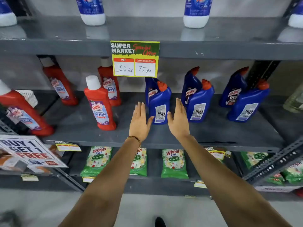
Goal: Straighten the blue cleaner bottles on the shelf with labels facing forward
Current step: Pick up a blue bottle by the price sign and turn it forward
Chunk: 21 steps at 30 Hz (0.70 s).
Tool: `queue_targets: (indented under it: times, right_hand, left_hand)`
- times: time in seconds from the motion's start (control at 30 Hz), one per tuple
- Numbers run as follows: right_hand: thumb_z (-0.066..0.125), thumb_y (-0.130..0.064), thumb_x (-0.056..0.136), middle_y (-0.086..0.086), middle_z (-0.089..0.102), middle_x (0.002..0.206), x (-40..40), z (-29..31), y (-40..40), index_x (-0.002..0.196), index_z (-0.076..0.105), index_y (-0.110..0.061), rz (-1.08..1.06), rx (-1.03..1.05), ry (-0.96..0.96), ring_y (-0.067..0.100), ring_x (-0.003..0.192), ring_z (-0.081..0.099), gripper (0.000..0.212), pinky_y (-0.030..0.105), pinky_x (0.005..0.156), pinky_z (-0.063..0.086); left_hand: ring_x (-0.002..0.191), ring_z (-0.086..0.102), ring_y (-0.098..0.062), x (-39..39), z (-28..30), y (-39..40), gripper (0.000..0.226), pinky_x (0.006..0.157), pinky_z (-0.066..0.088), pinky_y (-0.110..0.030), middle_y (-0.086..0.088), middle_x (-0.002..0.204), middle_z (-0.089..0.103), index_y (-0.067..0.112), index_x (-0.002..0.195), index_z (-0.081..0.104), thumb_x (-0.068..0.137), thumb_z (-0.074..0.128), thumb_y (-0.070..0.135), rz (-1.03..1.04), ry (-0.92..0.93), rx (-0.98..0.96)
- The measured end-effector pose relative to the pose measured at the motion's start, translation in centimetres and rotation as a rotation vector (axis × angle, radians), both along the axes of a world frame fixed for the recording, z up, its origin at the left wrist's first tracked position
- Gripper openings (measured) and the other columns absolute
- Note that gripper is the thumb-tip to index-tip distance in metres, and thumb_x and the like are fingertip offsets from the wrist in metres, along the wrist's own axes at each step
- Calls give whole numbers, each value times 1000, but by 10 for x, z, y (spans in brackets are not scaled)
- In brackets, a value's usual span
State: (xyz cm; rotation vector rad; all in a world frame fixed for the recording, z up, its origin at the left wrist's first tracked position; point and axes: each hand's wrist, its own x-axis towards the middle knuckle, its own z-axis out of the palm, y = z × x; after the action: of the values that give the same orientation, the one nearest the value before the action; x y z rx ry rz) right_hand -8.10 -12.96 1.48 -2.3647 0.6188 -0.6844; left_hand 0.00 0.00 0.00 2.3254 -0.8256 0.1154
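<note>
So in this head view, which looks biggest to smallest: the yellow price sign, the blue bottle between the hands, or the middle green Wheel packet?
1. Yellow price sign, clearly largest.
2. Blue bottle with red cap and middle green Wheel packet look alike in size; they sit on different shelves at different distances, so I won't rank them.

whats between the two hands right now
In the head view, a front blue bottle stands between the left hand and right hand, its back label facing out.
</note>
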Motion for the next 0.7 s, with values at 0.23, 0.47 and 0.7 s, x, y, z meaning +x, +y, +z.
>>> queue_targets:
  times: [0.23,0.47,0.7]
  right_hand:
    - [60,-37,84,12,44,145,37,-8,-21,143,29,-14,46,420,94,29,130,46,70,45,106,43]
    - [63,-25,85,14,62,126,51,-12,-29,129,45,-8,52,478,65,28,113,60,51,35,93,49]
    - [67,-24,82,12,63,124,57,-13,-31,130,45,-9,85,535,34,21,105,61,55,25,82,45]
  left_hand:
    - [137,33,-30,25,4,-19,75,111,31,-37,-17,149,34,2,142,26,81,68,15,18,442,-77]
    - [108,62,-34,51,4,-39,57,94,51,-40,-20,120,63,-2,116,52,64,77,-4,-22,652,-190]
    - [102,65,-33,58,-2,-44,58,90,54,-42,-19,115,66,0,114,54,63,80,2,-27,608,-249]
